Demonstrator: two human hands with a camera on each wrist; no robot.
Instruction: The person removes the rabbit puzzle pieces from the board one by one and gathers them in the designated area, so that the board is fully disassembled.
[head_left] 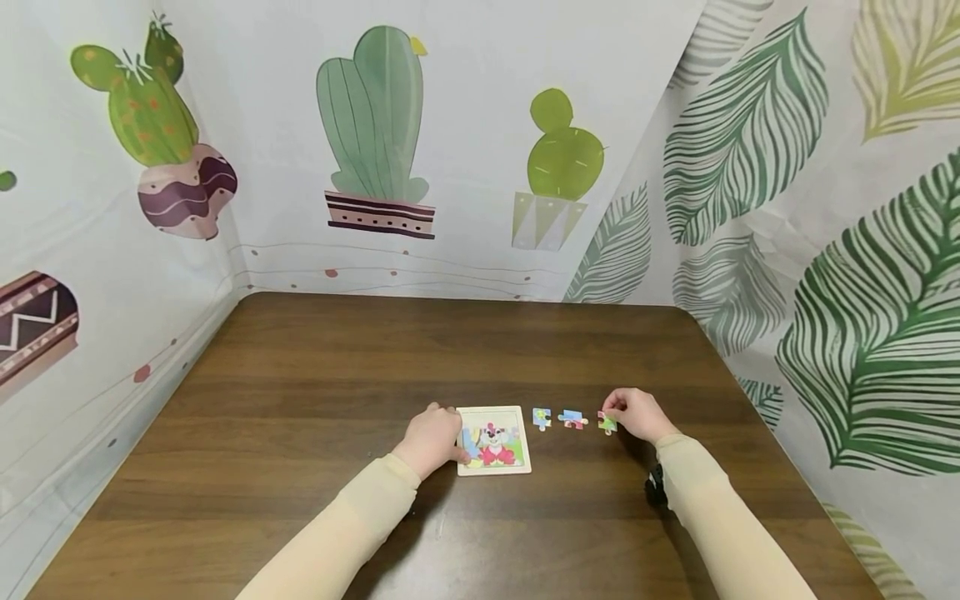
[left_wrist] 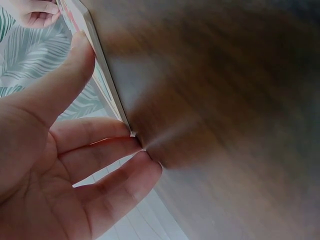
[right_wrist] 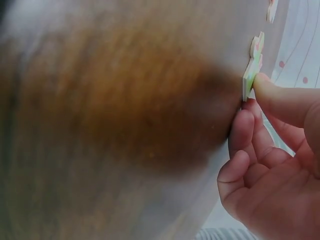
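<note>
A square wooden puzzle tray (head_left: 495, 472) with a pale rim lies flat on the table, a cartoon animal picture (head_left: 495, 448) partly filling it. My left hand (head_left: 431, 440) holds its left side, thumb over the tray's face and fingertips along the edge. To the tray's right, a blue-green jigsaw piece (head_left: 541, 415) and a blue-and-pink jigsaw piece (head_left: 572, 417) lie apart in a row. At the row's right end, my right hand (head_left: 639, 412) pinches a green-and-pink jigsaw piece (head_left: 605, 424). In the right wrist view, the thumb touches this green piece (right_wrist: 251, 75) low at the tabletop.
The brown wooden table (head_left: 420, 350) extends around the tray and pieces. White cloth printed with cacti and leaves (head_left: 480, 150) hangs behind the table and along its sides. A black object (head_left: 656, 486) sits under the right wrist.
</note>
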